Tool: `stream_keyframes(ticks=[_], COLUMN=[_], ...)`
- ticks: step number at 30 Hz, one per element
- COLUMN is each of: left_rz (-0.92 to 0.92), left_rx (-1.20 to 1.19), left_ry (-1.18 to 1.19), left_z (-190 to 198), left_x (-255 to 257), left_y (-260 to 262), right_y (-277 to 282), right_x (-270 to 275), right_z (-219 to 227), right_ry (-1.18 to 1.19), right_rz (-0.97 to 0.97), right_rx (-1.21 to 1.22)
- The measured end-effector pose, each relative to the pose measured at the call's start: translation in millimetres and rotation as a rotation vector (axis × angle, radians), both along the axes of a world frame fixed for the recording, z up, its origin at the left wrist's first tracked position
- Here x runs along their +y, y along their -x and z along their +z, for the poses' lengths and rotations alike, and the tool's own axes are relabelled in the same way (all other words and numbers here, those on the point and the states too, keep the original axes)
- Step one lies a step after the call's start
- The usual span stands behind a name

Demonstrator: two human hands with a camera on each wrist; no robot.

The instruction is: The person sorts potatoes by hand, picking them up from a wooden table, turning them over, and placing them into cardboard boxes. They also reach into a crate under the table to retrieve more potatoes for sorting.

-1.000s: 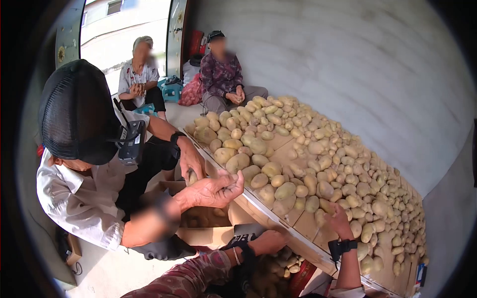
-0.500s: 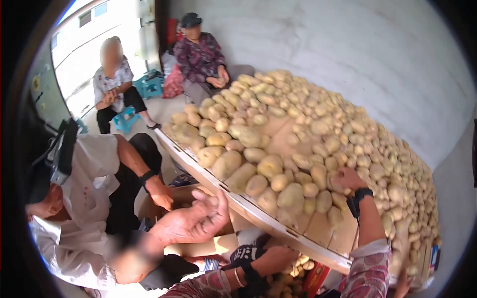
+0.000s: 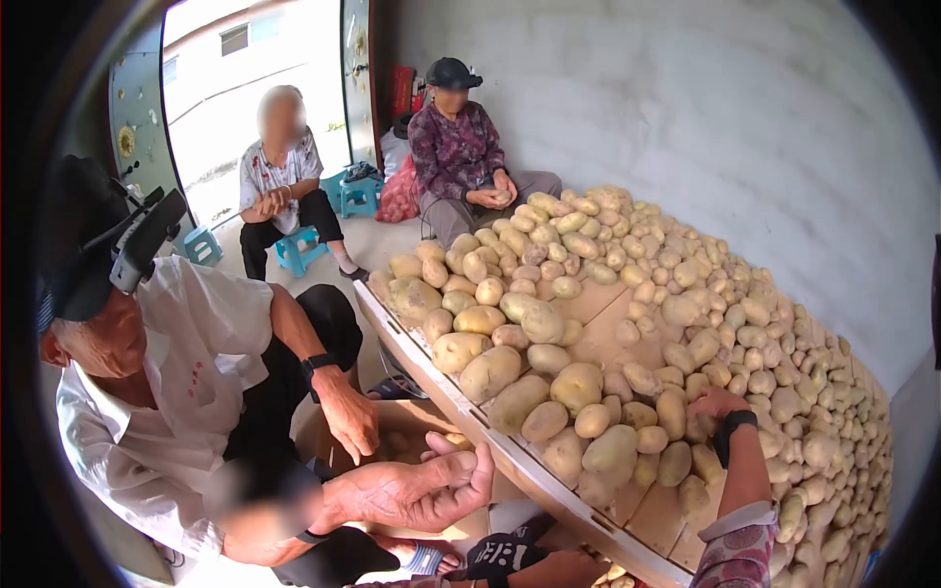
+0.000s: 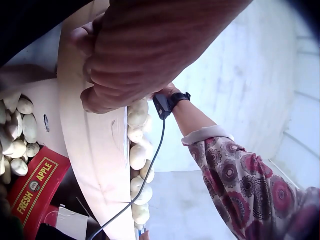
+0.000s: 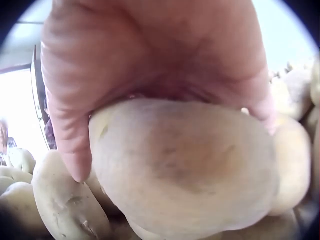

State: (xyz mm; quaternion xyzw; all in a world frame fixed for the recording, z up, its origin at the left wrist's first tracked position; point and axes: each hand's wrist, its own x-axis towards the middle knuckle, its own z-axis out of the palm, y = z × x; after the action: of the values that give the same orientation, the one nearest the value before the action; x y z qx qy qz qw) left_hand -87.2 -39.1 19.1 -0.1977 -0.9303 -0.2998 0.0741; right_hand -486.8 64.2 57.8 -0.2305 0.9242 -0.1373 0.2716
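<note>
A slanted wooden worktop [image 3: 627, 510] is carrying a large heap of pale potatoes [image 3: 686, 323] against a grey plastered wall [image 3: 686, 118], with a bright doorway [image 3: 255, 88] letting in daylight on the left. Two people are sitting on low stools by the door, and a person in a white shirt [image 3: 186, 382] is crouching beside the worktop's edge. Only the right wrist view is showing the grip closely: the right hand [image 5: 150, 65] is curling its fingers over one large potato [image 5: 185, 170] lying on the heap. In the head view the same hand [image 3: 718, 404] is reaching down into the pile, palm down. The left wrist view is showing the left hand [image 4: 135, 55] resting under the board's edge, fingers curled, above a red apple box [image 4: 32, 187]; whether it is holding anything cannot be told
</note>
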Motion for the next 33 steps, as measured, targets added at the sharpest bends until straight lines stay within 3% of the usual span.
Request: stream_keyframes(ticks=[1,2,4,5,6,9,11,15,16,18,19,22,24,26,29,33], left_rz=[0.003,0.018,0.093,0.085,0.065,0.034,0.054,0.047,0.072,0.089,0.156,0.151,0.094,0.067,0.134,0.162], left_rx=[-0.017,-0.051,-0.081,-0.086,-0.097,-0.012,0.032,0.013,-0.024,-0.003,0.238,0.175,0.153,0.196,0.142,0.172], left_ry=[-0.008,0.044,0.114,0.138,0.150,0.043,-0.013,-0.219,-0.323,-0.266,-0.234,-0.109,-0.063,0.048,0.087,0.095], left_z=[5.5,19.5,23.1,16.3,7.7,-3.9,-8.1,-20.8,-24.9,-19.3,-6.1,10.3,5.9,6.3,0.6,5.3], left_x=[5.8,4.7,-0.4,1.9,7.8,20.0,27.4,45.7,51.3,47.9,47.4,56.5,73.6,81.9,86.1,89.5], left_y=[-4.8,-6.6,-7.4,-6.1,-7.9,-2.8,-1.0,18.7,16.6,19.2,20.4,34.0,47.1,62.2,67.4,67.3], right_y=[11.0,-9.4,31.5,20.7,5.7,-18.7,-39.8,-33.8,-27.5,-16.9,-12.9,-38.1,-74.8,-95.4,-121.8,-151.6], right_x=[2.2,4.0,36.6,35.4,33.2,35.4,26.0,37.6,36.0,55.8,61.3,69.6,65.5,61.0,74.4,97.8], right_z=[-8.0,14.9,-24.6,-16.3,-8.8,-0.6,15.0,2.6,-2.6,-24.2,-29.8,-24.4,-0.7,18.3,27.4,23.9], right_ry=[-0.069,0.000,0.118,0.066,0.120,0.210,0.136,0.223,0.158,0.066,0.064,0.205,0.153,0.011,0.036,0.012], right_rz=[-0.003,0.004,0.068,0.112,0.069,-0.027,-0.042,0.012,0.116,0.296,0.400,0.470,0.247,0.425,0.138,0.080], right_rx=[-0.042,-0.132,-0.272,-0.120,-0.130,-0.132,-0.126,-0.113,-0.006,0.075,0.068,0.144,0.150,0.188,0.057,0.164])
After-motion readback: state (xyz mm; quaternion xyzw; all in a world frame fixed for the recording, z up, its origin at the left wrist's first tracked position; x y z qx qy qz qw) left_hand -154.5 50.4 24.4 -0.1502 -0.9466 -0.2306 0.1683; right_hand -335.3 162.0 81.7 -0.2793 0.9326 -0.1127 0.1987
